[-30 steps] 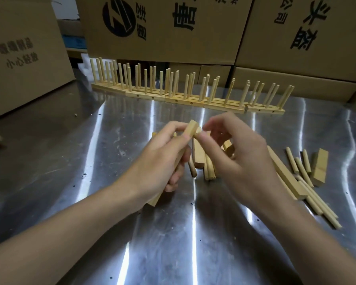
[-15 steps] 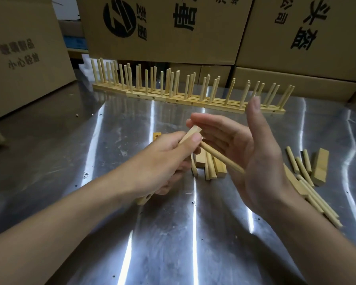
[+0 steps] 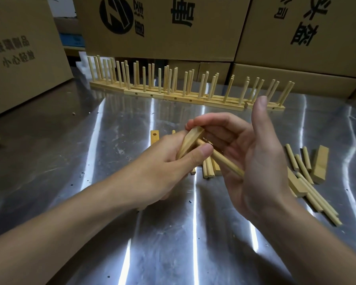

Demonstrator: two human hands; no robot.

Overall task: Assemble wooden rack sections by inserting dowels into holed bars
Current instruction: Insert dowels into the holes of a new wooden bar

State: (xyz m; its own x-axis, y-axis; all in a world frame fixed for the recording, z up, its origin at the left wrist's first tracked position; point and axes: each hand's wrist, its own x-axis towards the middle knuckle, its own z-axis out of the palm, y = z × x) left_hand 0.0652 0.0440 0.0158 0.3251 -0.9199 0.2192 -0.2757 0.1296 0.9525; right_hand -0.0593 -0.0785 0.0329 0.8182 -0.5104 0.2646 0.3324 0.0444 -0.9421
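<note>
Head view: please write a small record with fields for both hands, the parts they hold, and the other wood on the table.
left hand: grips the bar
right hand: open, palm at the dowel end
dowel: runs from bar to right palm
table back: row of finished racks
table right: loose dowels, short bar

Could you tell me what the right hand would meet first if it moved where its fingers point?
Probably the wooden bar in the left hand; the fingers of the right hand point at its upper end, apparently touching it.
</note>
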